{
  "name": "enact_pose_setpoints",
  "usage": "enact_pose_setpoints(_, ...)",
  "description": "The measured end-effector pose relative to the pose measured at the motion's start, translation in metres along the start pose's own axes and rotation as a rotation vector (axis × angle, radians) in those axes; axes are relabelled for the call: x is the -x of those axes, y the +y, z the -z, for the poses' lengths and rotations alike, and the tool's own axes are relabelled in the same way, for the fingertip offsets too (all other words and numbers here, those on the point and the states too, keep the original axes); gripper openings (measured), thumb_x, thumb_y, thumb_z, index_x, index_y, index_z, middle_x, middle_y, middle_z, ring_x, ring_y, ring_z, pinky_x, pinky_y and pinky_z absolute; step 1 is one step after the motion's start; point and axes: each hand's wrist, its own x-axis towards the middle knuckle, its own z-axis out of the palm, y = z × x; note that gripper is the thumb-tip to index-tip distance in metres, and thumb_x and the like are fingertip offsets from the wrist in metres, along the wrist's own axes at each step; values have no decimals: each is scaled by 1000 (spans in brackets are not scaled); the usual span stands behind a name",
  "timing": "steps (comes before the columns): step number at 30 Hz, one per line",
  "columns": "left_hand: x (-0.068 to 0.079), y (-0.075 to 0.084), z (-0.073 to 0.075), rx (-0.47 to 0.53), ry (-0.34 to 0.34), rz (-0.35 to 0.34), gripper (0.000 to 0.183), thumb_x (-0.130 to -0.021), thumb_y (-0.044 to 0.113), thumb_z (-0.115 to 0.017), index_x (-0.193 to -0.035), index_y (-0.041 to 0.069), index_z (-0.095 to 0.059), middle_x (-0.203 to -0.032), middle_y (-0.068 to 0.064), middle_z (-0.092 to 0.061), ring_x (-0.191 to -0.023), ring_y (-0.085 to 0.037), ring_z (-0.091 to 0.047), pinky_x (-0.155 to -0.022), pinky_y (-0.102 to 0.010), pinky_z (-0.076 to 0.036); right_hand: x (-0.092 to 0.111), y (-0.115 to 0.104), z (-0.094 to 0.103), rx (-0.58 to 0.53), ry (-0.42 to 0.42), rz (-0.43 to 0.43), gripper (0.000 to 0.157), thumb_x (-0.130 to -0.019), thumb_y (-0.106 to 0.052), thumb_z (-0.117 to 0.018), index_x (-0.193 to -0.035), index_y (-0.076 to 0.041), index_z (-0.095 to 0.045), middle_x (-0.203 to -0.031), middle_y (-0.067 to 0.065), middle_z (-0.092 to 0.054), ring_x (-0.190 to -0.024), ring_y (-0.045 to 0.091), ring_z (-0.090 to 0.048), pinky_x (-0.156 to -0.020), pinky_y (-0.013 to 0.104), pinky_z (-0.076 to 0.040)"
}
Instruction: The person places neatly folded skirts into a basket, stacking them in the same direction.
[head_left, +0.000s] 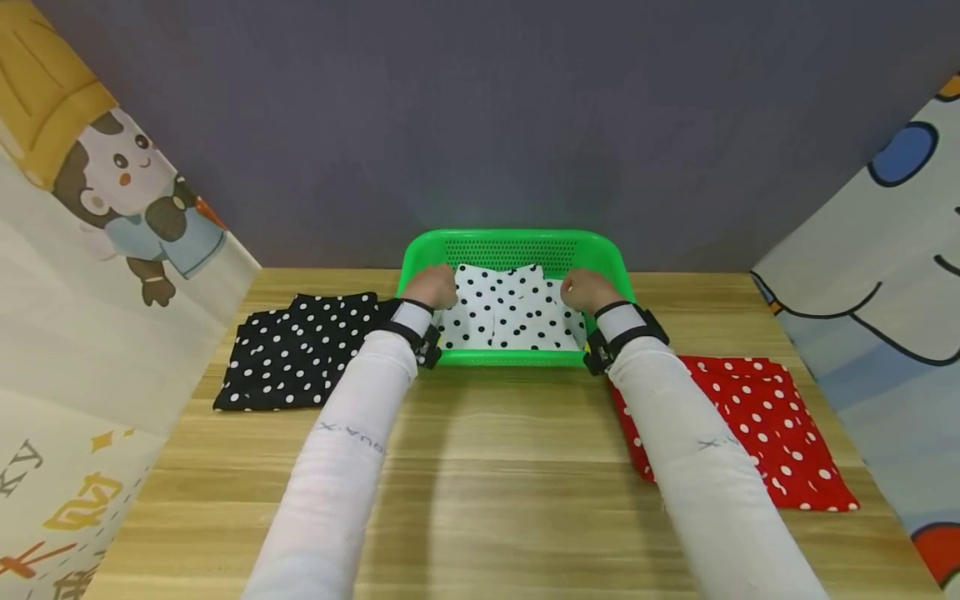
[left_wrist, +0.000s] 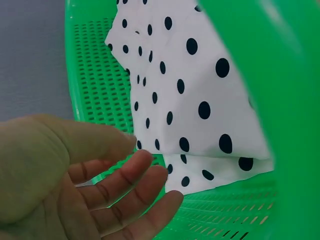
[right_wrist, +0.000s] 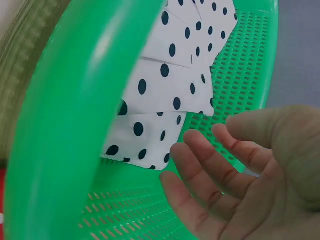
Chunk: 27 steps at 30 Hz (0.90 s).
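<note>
A folded white cloth with black dots (head_left: 510, 308) lies inside a green plastic basket (head_left: 512, 358) with perforated walls. My left hand (head_left: 432, 287) hangs over the basket's left side; in the left wrist view its fingers (left_wrist: 135, 185) are loosely bent beside the cloth's edge, with nothing between them and the thumb. On the opposite side, my right hand (head_left: 589, 292) is over the basket's right end. The right wrist view shows its relaxed fingers (right_wrist: 195, 160) near the cloth's corner, holding nothing.
A black cloth with white dots (head_left: 292, 354) lies on the wooden table (head_left: 517, 483) left of the basket. To the right, a red cloth with white dots (head_left: 772, 433) is partly covered by my right sleeve. A grey panel (head_left: 510, 125) rises behind the basket.
</note>
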Motion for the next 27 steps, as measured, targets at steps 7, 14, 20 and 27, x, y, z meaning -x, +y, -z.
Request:
enact_pose_setpoints(7, 8, -10, -1, 3, -14, -125, 14, -85, 8, -50, -70, 9, -48, -67, -1, -43, -55, -13, -38, -51, -24, -34, 4, 5, -5, 98, 36, 129, 40, -94, -18, -41, -129, 2, -48, -133, 24, -45, -99, 32, -53, -79, 42, -45)
enact_pose_setpoints(14, 22, -25, -7, 4, 2, -201, 43, -91, 21, -50, -128, -1, -47, -130, -16, -51, -112, -29, -52, -92, -40, -44, 15, 10, -13, 140, 18, 177, 46, -95, -21, -41, -135, 1, -41, -133, 25, -45, -120, 38, -46, -96, 49, -39)
enact_pose_setpoints(20, 42, -31, -15, 2, 98, -252, 47, -91, 22, -54, -132, 1, -45, -134, -17, -48, -118, -31, -49, -95, -44, -42, 31, 13, -18, 85, 138, 249, 44, -94, -19, -45, -133, 1, -45, -132, 23, -48, -122, 39, -44, -97, 50, -38)
enact_pose_setpoints(27, 69, -34, -30, -15, 305, -288, 43, -89, 25, -57, -128, 5, -51, -129, -16, -50, -117, -33, -49, -88, -46, -47, 51, 21, -33, 49, 377, 369, 34, -89, -13, -56, -121, 0, -56, -119, 21, -57, -106, 35, -54, -86, 47, -46)
